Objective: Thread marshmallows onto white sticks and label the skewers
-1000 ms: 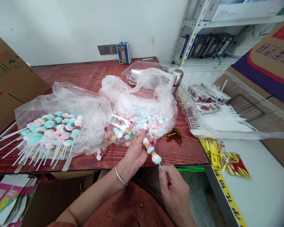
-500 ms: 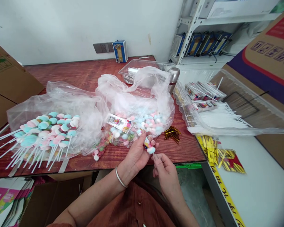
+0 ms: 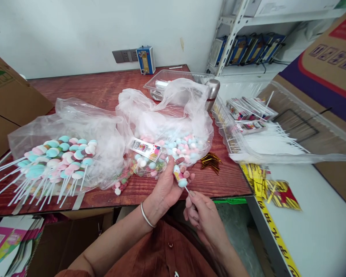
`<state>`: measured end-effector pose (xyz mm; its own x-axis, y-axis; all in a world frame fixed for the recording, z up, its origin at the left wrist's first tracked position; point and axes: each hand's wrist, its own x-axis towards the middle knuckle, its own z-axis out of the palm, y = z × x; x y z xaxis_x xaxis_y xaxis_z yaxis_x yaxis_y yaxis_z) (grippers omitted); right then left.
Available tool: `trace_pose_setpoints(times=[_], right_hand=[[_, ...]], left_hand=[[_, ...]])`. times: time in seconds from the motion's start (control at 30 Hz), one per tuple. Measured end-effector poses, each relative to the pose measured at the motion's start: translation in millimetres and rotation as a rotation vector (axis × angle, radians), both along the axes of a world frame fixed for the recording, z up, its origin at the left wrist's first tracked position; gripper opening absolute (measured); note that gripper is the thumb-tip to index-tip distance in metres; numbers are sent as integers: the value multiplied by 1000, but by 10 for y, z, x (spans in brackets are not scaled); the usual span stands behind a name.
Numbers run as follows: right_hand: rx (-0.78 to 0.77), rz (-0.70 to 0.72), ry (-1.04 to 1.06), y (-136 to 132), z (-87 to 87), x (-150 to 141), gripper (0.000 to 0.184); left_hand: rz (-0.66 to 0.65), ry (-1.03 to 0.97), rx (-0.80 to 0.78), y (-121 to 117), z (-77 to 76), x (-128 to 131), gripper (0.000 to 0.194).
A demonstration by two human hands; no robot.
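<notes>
My left hand (image 3: 168, 181) is closed around a printed plastic wrapper (image 3: 177, 174) with a candy skewer inside it. At the wrapper's lower end a pale blue marshmallow (image 3: 182, 183) shows, on a thin white stick (image 3: 186, 189). My right hand (image 3: 200, 211) pinches that stick just below the marshmallow. Just beyond my left hand is a clear bag of pink, blue and white marshmallows (image 3: 178, 146). A stack of printed wrappers (image 3: 145, 149) rests against its front. To the left, many finished-looking marshmallow skewers (image 3: 60, 157) lie on another clear bag (image 3: 106, 161).
Gold twist ties (image 3: 210, 162) lie on the red wooden table (image 3: 225, 181). A clear tray (image 3: 233, 154) at right holds white sticks (image 3: 273, 142) and wrapper packs. A steel flask (image 3: 212, 94) stands behind. Cardboard boxes (image 3: 14, 88) flank the table. Yellow ties (image 3: 253, 179) lie on the white surface.
The skewer has slid up into the wrapper, leaving less of it showing at the lower end. My right hand moved closer to my left, then slightly down the stick.
</notes>
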<state>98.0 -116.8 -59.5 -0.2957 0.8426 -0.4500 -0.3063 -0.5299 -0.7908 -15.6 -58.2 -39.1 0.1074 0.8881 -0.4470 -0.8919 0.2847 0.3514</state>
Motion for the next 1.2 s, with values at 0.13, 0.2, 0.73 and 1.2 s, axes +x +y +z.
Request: trace_pose_setpoints(times=[0.13,0.2,0.73,1.2], right_hand=[[-7,-54,81,59,10,-78,42],[66,-100,25,73,-42,-107,43],[526,-130,-646,73,-36,-38,41],[-46,-89,421,125,-127,-30,39]], left_hand=[[-38,49,13,-75,-55,110,36],[-76,78,-6,-90,-73,125,36],[18,264,127,-184,-146,267,33],[-379,374,273,-284,-175,28,37]])
